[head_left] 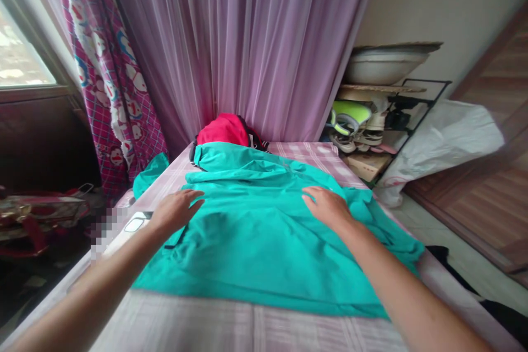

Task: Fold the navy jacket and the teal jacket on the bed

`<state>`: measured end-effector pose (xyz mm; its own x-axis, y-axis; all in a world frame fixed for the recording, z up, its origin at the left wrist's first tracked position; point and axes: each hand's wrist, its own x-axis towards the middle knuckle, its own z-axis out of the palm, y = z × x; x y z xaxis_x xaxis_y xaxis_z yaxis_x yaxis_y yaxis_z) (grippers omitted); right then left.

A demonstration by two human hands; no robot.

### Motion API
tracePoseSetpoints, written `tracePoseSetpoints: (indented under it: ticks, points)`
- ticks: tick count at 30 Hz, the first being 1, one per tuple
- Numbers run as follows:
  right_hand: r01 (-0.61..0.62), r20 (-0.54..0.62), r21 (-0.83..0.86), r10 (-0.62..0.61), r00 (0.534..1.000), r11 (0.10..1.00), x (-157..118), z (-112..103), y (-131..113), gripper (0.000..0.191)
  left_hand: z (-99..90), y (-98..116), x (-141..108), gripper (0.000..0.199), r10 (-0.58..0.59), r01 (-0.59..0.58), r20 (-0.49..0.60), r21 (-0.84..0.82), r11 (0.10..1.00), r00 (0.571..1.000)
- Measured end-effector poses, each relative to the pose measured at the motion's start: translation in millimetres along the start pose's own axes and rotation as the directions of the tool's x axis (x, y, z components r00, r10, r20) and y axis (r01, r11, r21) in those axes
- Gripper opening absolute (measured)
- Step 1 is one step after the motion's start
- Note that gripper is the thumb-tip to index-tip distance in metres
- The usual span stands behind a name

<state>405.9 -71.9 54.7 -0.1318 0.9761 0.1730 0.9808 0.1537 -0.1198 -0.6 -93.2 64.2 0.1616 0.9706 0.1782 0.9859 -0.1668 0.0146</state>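
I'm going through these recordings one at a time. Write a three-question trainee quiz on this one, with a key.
1. True or false: the teal garment lies spread on a checked cloth.
2. What colour is the bundled item just beyond the garment's far edge?
A) yellow
B) red
C) white
3. In a few words: are the left hand and right hand open or closed into fists?

Key:
1. True.
2. B.
3. Both open, fingers slightly bent, one toward each side of the garment.
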Motion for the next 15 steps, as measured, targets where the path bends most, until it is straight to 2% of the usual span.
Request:
tracePoseSetpoints:
  ticks: [4,8,11,13,15]
  points:
    - [-0.095,-0.041,-0.051,0.093,0.995,0.994,84.6,-3.8,18.8,0.045,5.2,-38.5,61.3,0.053,0.044,-0.046,0.035,0.044,0.998,0.998]
    - [-0.187,-0.014,-0.075,0.186,0.982,0.980,147.7,13.5,35.1,0.051,20.7,-60.4,98.5,0.051,0.075,-0.081,0.107,0.061,0.995,0.991]
    - [-0.302,0.075,-0.069,0.307,0.949,0.951,172.2,33.0,45.7,0.058,32.1,-67.5,109.4,0.043,0.080,-0.090,0.148,0.063,0.994,0.986]
    - [-0.333,0.159,-0.068,0.340,0.927,0.940,179.8,43.4,53.1,0.052,36.3,-69.1,113.8,0.039,0.046,-0.063,0.168,0.095,0.993,0.985]
    - [-0.346,0.150,-0.064,0.352,0.924,0.936,183.8,49.2,61.8,0.041,35.4,-68.1,120.3,0.041,-0.051,0.026,0.164,0.157,0.987,0.985]
